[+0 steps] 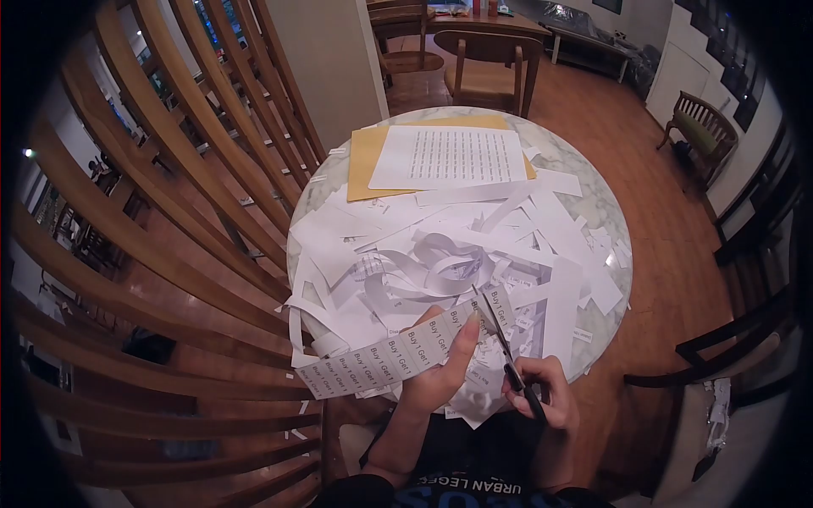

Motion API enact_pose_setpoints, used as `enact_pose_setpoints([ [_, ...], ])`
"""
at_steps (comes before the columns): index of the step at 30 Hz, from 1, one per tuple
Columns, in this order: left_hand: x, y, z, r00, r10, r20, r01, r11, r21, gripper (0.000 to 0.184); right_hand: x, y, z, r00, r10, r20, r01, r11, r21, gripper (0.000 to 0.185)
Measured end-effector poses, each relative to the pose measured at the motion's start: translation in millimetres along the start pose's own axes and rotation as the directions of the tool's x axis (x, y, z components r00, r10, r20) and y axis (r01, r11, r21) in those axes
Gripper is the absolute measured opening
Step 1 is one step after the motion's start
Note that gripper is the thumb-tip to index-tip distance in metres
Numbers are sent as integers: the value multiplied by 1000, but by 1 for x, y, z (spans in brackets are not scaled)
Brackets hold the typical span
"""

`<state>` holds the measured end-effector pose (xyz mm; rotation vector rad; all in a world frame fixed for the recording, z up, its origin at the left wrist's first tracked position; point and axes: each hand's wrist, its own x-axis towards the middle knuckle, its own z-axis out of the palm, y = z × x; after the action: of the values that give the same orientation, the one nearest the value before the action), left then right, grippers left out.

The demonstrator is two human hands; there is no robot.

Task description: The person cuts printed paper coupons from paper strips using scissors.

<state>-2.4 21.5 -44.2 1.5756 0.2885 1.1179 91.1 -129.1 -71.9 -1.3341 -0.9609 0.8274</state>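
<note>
My left hand [440, 377] grips a long paper strip [373, 362] printed with rows of "Buy 1 Get 1", its thumb lying on top near the right end. In my right hand [546, 388] is a pair of scissors [510, 360] with black handles. The scissor blades point up and away, and they lie across the strip's right end, just right of my left thumb. Below both hands, a heap of white paper scraps [330, 245] and curled offcuts [440, 271] covers much of the round marble table [597, 186].
At the table's far side, a printed sheet [461, 157] lies on a yellow-brown envelope [362, 169]. Wooden slats [169, 220] run close along the left. A wooden chair [491, 72] stands beyond the table, and a bench [699, 131] is at the far right.
</note>
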Motion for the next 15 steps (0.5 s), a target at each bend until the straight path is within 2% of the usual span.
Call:
enact_pose_setpoints([
  [2,-1,5,0,995,-92,35,92,996,-18,7,0,-1,0,1000,10,4,-10,1000,9,22],
  [6,-1,4,2,996,-83,34,83,997,-4,7,-1,-4,0,999,35,4,-35,999,7,22],
  [8,0,-1,3,1000,-23,-3,23,1000,-15,12,-1,-2,0,1000,30,-2,-30,999,18,22],
  [15,0,0,5,999,-40,-3,40,999,23,14,-1,-4,0,999,45,-14,-45,999,22,22],
])
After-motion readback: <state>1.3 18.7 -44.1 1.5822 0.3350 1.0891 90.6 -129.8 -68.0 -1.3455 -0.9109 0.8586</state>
